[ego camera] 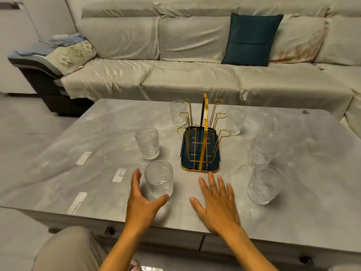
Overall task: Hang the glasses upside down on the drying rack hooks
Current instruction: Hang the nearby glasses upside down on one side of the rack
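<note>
A gold wire drying rack [203, 133] with bare hooks stands on a dark blue tray [184, 145] in the middle of the grey table [97, 143]. Several clear ribbed glasses stand upright around it. The nearest left glass [159, 179] sits between the thumb and fingers of my left hand [142, 200], which curves around it with fingers apart and no firm grip. My right hand [216, 202] hovers flat and spread just in front of the tray. Another glass [147, 142] is behind the near left one, and a near right glass [263, 183] stands to the right.
More glasses stand at the far left [178, 112], far right [234, 120] and mid right [260, 151] of the rack. A grey sofa [195, 79] with a dark teal cushion [252, 39] runs behind the table. My knee [66, 249] is at the lower left.
</note>
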A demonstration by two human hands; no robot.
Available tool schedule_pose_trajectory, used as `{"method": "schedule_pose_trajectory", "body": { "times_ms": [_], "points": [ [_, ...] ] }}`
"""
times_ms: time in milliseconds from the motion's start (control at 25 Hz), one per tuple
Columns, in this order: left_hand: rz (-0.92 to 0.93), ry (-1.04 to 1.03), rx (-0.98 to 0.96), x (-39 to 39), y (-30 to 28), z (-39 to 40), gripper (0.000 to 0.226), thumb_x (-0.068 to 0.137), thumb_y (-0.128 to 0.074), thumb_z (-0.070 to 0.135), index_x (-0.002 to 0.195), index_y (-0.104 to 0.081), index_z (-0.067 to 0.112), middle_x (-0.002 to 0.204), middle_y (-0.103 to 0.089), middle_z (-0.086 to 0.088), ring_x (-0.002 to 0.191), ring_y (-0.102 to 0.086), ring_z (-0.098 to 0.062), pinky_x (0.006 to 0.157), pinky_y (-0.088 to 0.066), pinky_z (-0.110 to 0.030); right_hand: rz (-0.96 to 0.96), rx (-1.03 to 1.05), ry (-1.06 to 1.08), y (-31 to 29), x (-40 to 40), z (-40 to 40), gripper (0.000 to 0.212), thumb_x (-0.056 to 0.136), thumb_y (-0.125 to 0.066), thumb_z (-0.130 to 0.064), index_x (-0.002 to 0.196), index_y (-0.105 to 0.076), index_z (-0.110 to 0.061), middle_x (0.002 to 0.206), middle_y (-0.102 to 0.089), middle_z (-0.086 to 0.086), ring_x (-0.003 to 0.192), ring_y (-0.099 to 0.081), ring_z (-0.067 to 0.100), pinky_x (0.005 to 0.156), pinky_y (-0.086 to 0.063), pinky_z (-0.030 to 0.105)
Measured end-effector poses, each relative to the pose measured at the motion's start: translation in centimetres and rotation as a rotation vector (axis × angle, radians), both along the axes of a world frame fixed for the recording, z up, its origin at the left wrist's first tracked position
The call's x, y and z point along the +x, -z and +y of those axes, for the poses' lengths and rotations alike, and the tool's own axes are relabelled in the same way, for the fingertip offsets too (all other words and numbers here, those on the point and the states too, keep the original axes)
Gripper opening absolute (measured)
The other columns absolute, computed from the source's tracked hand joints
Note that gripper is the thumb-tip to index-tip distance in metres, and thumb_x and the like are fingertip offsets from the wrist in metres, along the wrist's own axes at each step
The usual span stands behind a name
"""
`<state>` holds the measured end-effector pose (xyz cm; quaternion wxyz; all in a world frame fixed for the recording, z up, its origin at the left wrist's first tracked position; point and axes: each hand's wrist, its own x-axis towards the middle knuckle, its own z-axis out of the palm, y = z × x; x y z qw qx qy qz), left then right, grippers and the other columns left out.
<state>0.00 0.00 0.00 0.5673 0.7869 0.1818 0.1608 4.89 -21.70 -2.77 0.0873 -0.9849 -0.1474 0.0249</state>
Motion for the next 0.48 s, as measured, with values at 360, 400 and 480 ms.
{"method": "schedule_pose_trajectory", "body": {
  "times_ms": [360,400,480],
  "points": [
    [-0.038,0.151,0.016,1.9,-0.3,1.8,0.075,0.057,-0.093,0.035,0.121,-0.056,0.033,0.115,-0.066,0.006,0.103,-0.064,-0.016,0.072,-0.056,-0.018,-0.032,-0.013,0.036,0.6,0.2,-0.1,0.078,0.081,0.003,-0.079,0.145,0.019,-0.037,0.153,0.032,-0.002,0.134,0.038,0.019,0.111,0.018,0.047],
    [-0.057,0.131,0.021,2.3,-1.5,2.2,0.075,0.056,-0.093,0.041,0.121,-0.056,0.031,0.115,-0.064,0.005,0.103,-0.063,-0.017,0.07,-0.057,-0.017,-0.027,-0.007,0.038,0.7,0.3,-0.1,0.079,0.08,0.003,-0.079,0.145,0.019,-0.036,0.152,0.033,-0.001,0.134,0.038,0.019,0.112,0.018,0.047],
    [-0.104,0.104,0.112,3.3,-4.6,3.2,0.082,0.052,-0.092,0.048,0.123,-0.055,0.031,0.112,-0.058,0.007,0.101,-0.061,-0.012,0.067,-0.053,-0.011,-0.028,-0.003,0.042,0.8,0.2,-0.1,0.08,0.08,0.002,-0.08,0.146,0.016,-0.036,0.152,0.035,-0.002,0.134,0.037,0.019,0.112,0.017,0.046]
  ]
}}
